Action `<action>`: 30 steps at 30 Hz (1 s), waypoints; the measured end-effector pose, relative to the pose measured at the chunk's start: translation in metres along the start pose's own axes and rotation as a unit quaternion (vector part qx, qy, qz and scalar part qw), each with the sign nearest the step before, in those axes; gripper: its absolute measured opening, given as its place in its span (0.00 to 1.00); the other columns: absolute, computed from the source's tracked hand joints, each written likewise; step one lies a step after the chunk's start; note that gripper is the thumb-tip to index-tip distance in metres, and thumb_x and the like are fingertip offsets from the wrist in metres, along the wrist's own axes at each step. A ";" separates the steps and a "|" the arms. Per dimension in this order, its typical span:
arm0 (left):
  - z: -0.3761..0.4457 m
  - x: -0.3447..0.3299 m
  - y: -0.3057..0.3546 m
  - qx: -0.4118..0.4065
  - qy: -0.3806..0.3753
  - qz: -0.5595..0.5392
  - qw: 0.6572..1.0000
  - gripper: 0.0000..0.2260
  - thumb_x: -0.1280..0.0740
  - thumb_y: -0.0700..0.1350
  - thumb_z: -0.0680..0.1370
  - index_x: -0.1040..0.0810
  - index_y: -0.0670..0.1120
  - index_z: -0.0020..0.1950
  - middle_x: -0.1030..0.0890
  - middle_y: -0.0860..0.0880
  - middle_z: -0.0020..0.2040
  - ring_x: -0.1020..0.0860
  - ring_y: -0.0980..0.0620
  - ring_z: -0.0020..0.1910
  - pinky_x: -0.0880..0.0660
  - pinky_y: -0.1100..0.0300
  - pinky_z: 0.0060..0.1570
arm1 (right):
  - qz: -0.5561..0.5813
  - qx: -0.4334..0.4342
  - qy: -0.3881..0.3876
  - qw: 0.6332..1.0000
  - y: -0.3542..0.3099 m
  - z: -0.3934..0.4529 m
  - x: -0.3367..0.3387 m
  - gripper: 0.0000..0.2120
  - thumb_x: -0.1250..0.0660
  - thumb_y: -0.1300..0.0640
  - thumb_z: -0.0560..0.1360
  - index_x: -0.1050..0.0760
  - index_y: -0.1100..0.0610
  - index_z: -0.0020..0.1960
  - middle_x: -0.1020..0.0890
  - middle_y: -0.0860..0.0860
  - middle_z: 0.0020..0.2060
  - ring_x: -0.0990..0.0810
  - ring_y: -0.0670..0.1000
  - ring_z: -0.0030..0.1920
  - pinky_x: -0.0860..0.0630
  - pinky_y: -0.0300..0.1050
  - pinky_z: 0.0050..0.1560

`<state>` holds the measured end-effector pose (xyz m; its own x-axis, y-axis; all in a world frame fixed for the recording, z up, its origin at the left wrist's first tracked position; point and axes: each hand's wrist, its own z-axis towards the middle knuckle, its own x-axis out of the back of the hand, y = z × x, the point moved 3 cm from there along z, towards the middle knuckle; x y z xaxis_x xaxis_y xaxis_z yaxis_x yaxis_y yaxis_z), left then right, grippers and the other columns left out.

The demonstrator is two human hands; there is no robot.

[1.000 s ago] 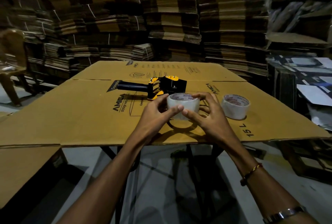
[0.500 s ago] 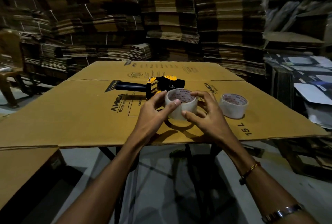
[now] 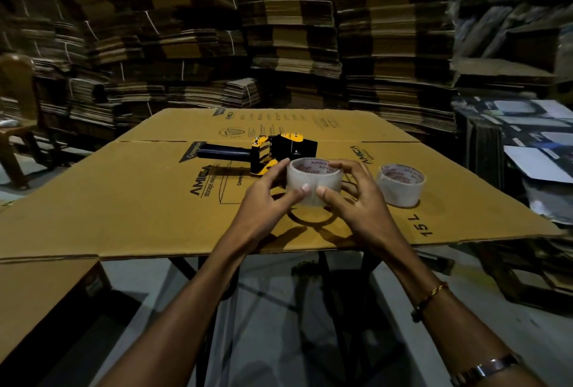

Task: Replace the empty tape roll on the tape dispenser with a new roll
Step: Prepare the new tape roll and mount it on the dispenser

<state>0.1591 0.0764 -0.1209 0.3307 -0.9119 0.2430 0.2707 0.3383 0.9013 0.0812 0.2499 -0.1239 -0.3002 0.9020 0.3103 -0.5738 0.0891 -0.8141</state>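
Hands meet over a big flat sheet of brown cardboard [image 3: 124,200] with black print on it. Both hands hold one round roll of clear tape [image 3: 313,183], lifted a little above the sheet. The roll is a smooth, shiny ring with a white inside and red letters on it. The left hand [image 3: 263,200] curls round the roll's 9 o'clock side, thumb pressed on the front of the ring. The right hand [image 3: 356,197] curls round its 3 o'clock side, thumb on the front too, so the two thumb tips sit close together.

At 12 o'clock from the held roll, just behind it, lies the tape dispenser [image 3: 273,152]. It is on its side on the cardboard. It has a long dark handle pointing to 9 o'clock and a black boxy head with yellow plates.

At 3 o'clock from the held roll, near the right hand, a second tape roll [image 3: 400,185] sits flat on the cardboard, hole up.

Tall stacks of folded cardboard [image 3: 294,29] fill the back, rough and layered.
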 end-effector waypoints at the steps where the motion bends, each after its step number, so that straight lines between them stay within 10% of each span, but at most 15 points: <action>1: 0.000 -0.002 0.001 -0.013 0.000 0.037 0.999 0.32 0.28 0.51 0.76 0.38 0.51 0.77 0.28 0.52 0.70 0.29 0.55 0.67 0.24 0.69 0.55 | 0.002 -0.008 0.000 1.000 0.000 0.000 0.001 0.21 0.28 0.47 0.74 0.29 0.44 0.66 0.30 0.48 0.67 0.24 0.52 0.64 0.16 0.51 0.52; 4: 0.001 -0.004 0.004 -0.046 0.023 0.097 0.994 0.34 0.25 0.48 0.74 0.36 0.48 0.76 0.26 0.51 0.68 0.29 0.59 0.63 0.30 0.81 0.45 | -0.002 -0.021 0.001 1.000 0.000 0.001 0.002 0.20 0.32 0.46 0.74 0.28 0.44 0.64 0.27 0.50 0.66 0.22 0.54 0.63 0.16 0.53 0.51; 17: -0.003 -0.002 0.006 -0.063 0.065 0.124 0.988 0.35 0.24 0.47 0.71 0.33 0.47 0.75 0.26 0.48 0.70 0.28 0.59 0.61 0.28 0.79 0.44 | -0.055 -0.030 0.027 0.998 -0.010 -0.005 0.000 0.12 0.33 0.58 0.79 0.25 0.53 0.62 0.23 0.53 0.60 0.20 0.47 0.52 0.16 0.46 0.40; 30: -0.002 0.003 0.002 -0.006 0.075 0.079 0.994 0.31 0.27 0.53 0.74 0.32 0.50 0.75 0.31 0.46 0.73 0.30 0.53 0.65 0.27 0.72 0.43 | -0.090 -0.032 -0.031 0.995 -0.011 -0.004 -0.006 0.32 0.27 0.44 0.74 0.35 0.46 0.74 0.28 0.49 0.66 0.23 0.50 0.59 0.21 0.36 0.45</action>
<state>0.1622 0.0742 -0.1194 0.5010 -0.8023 0.3247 0.2141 0.4784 0.8517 0.0919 0.2449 -0.1189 -0.2446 0.8408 0.4830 -0.5742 0.2758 -0.7708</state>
